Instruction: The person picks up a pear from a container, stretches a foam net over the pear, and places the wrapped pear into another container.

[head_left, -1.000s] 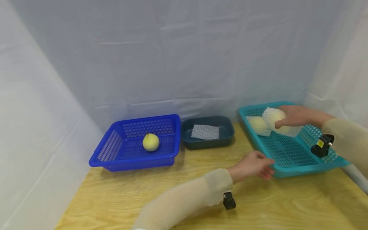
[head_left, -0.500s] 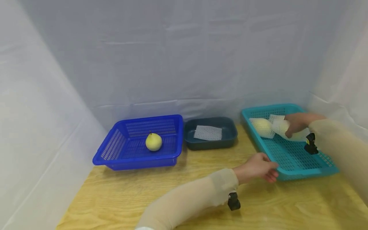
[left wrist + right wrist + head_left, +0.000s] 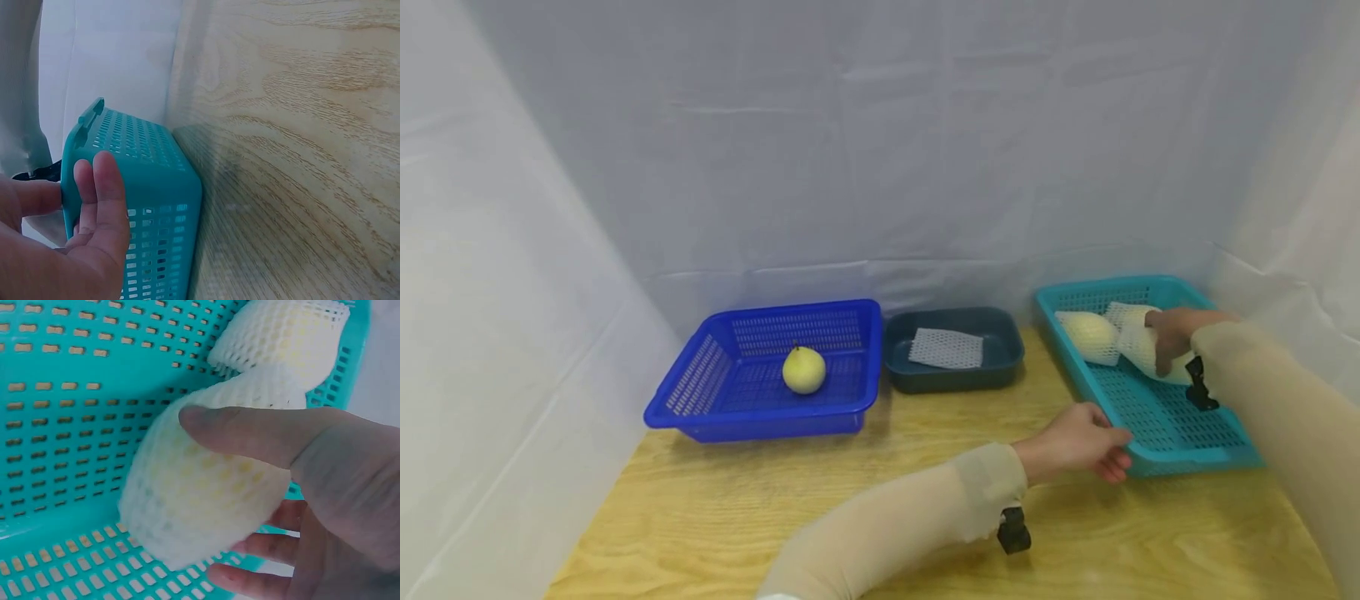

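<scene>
A turquoise basket [image 3: 1172, 457] stands on the right side of the table. My left hand [image 3: 1078, 442] holds its near left corner; in the left wrist view the thumb is at the rim and the fingers [image 3: 107, 187] lie along the outer wall. Inside the basket, my right hand [image 3: 281, 450] grips a pear in a white foam net [image 3: 194, 500], thumb across the top and fingers along the far side. A second netted pear [image 3: 1088, 336] lies against it, to its left in the head view. The basket's right side is partly hidden behind the right sleeve.
On the left is a blue basket [image 3: 760, 412] with one bare yellow pear [image 3: 803, 372] in it. Between the baskets sits a dark teal tray [image 3: 955, 383] holding a flat white foam net [image 3: 946, 348]. White sheeting [image 3: 925, 167] hangs behind and at both sides.
My right hand has lowered the netted pear into the turquoise basket, beside the other one. The left hand stays at the basket corner, and the head view has shifted slightly.
</scene>
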Demonstrator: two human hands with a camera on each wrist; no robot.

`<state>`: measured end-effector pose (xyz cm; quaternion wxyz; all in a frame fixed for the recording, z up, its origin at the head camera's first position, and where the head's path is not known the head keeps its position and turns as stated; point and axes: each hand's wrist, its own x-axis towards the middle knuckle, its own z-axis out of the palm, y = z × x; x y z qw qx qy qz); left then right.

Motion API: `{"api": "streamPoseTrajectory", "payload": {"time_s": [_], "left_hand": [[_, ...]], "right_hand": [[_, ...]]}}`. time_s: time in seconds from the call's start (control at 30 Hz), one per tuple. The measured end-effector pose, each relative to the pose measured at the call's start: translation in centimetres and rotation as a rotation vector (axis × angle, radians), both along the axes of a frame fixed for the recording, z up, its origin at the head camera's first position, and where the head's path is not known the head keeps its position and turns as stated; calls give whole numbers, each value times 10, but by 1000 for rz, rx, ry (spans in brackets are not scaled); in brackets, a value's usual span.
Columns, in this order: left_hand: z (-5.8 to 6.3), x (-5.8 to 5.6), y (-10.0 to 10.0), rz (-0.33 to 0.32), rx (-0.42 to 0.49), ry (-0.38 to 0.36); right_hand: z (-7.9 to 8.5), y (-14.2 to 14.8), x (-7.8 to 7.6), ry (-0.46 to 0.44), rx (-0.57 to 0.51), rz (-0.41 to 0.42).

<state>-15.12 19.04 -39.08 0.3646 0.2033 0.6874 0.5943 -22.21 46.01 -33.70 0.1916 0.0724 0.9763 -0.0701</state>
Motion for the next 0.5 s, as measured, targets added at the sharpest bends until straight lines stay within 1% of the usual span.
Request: {"api": "streamPoseTrajectory", "payload": {"time_s": [0.1, 0.17, 0.3, 0.5], "left_hand": [[0, 0, 0, -2, 3, 2], [0, 0, -1, -3, 5, 2], [1, 0, -1, -3, 2, 0], [3, 1, -1, -6, -4, 8]], "right_hand": [[-2, 0, 3, -29, -27, 9], [-2, 1, 4, -28, -42, 9], [-3, 0, 3, -7, -41, 23], [-4, -2, 2, 17, -10, 38]]}}
